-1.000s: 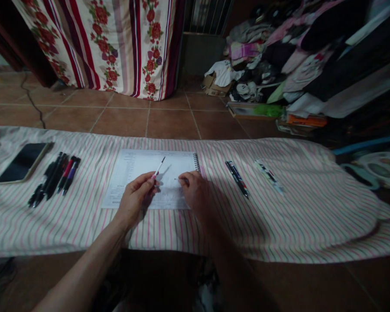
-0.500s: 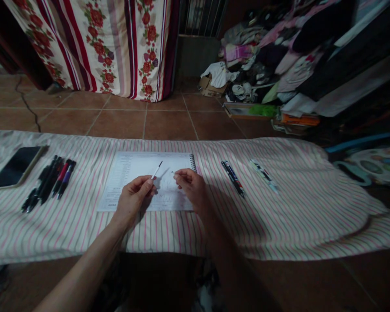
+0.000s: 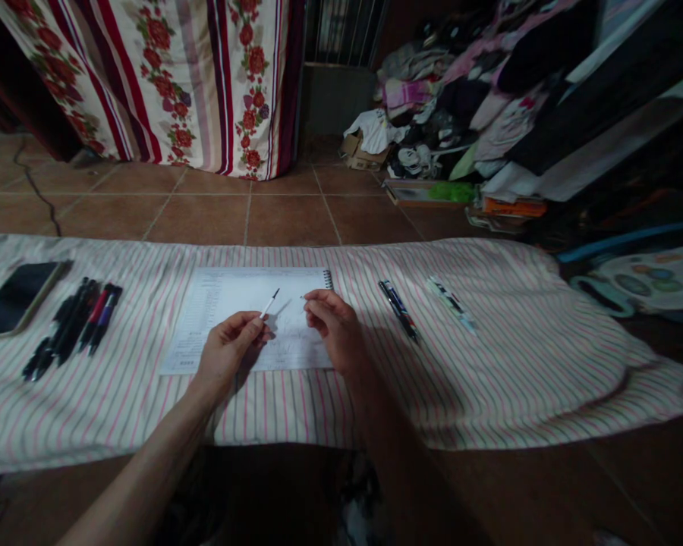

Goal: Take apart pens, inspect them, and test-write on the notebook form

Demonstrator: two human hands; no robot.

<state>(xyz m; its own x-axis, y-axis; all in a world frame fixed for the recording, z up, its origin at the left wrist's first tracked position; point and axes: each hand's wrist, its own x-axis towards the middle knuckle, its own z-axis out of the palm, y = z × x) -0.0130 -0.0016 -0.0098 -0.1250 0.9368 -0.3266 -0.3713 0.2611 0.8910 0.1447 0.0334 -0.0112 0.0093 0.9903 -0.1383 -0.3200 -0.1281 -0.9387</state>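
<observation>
My left hand [image 3: 228,350] pinches a thin white pen part [image 3: 269,304] that points up and away over the spiral notebook [image 3: 228,303]. My right hand [image 3: 335,327] is closed in a pinch just to the right, holding a small pen piece [image 3: 306,297] whose tip shows at the fingertips. Both hands hover over the open notebook page, a short gap between them. The notebook lies on a pink-striped cloth [image 3: 489,356] spread on the tiled floor.
Several dark pens [image 3: 71,326] and a phone [image 3: 14,298] lie on the cloth at the left. A dark pen [image 3: 398,309] and a white pen [image 3: 451,305] lie right of the notebook. A flowered curtain [image 3: 165,76] and a pile of clothes [image 3: 461,98] stand behind.
My right hand has lifted off the notebook page and now holds its small piece up near the left hand's pen part. The camera view has shifted slightly.
</observation>
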